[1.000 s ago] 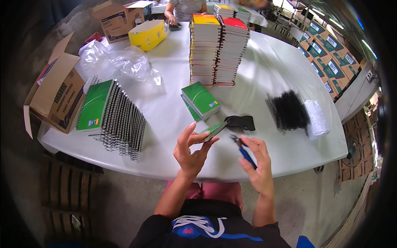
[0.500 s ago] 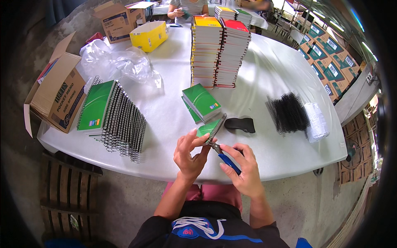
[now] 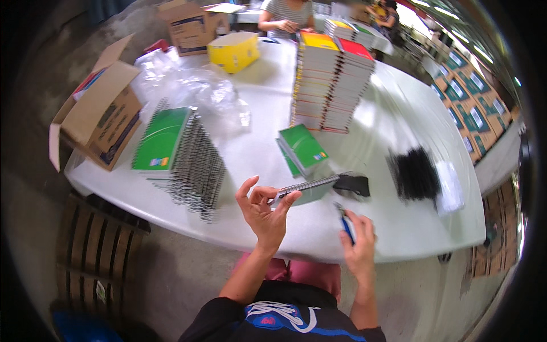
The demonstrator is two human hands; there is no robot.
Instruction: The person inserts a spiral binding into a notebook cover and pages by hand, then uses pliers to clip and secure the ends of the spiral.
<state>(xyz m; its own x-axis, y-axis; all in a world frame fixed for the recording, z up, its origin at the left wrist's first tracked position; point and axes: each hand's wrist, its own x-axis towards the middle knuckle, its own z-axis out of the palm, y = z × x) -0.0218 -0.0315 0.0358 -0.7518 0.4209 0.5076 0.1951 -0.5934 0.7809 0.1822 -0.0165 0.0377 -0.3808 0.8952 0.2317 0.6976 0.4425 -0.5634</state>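
Note:
My left hand (image 3: 265, 214) pinches a small spiral notebook (image 3: 313, 192) by one end, with its coil side up above the table's near edge. To the right of it, my right hand (image 3: 360, 242) is closed around blue-handled pliers (image 3: 347, 228), their jaws pointing away from me and apart from the notebook. Just past the held notebook lies a short pile of green notebooks (image 3: 303, 149). A dark, flat, curved object (image 3: 354, 185) rests beyond the pliers; its kind is unclear. Leftward stands a tall stack of green coil-bound notebooks (image 3: 162, 139).
Tall stacks of notebooks with yellow (image 3: 319, 41) and red covers (image 3: 355, 49) rise mid-table. Black coils (image 3: 415, 174) lie beside a white roll (image 3: 449, 188) at right. Cartons (image 3: 108, 114), a yellow box (image 3: 234, 52) and clear plastic (image 3: 211, 91) occupy the left. A person (image 3: 288, 17) works opposite.
The pliers have come away from the notebook's coil and moved right with my right hand. My left hand has turned the notebook so its coil lies nearly level. The view has shifted.

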